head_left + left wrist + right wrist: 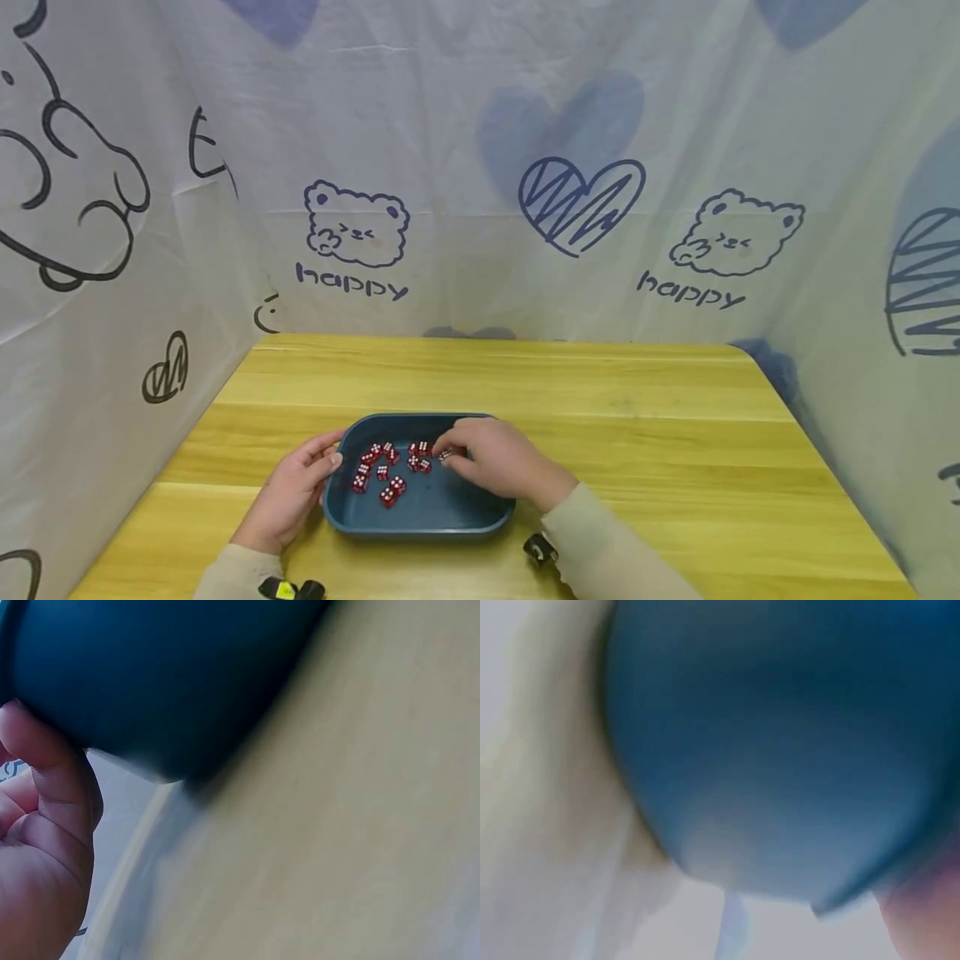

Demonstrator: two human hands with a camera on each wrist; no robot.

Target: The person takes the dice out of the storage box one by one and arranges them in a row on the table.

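A dark blue-green tray [420,532] with rounded corners sits on the table. Several red dice [382,472] with white pips lie in it, mostly in the left and middle parts. At the tray's left end, my left hand [288,492] holds the rim, thumb at the edge and fingers along the outside. In the left wrist view the thumb [56,769] is against the tray's wall [150,682]. My right hand [498,458] reaches over the right rim, its thumb and fingertips around a red die [446,455]. The right wrist view shows the tray's outer wall [765,765], blurred.
The wooden table [637,433] spreads out around the tray. Pale cloth [465,250] with bear and heart drawings hangs behind the table and on both sides. Black wrist devices [540,550] sit near both cuffs.
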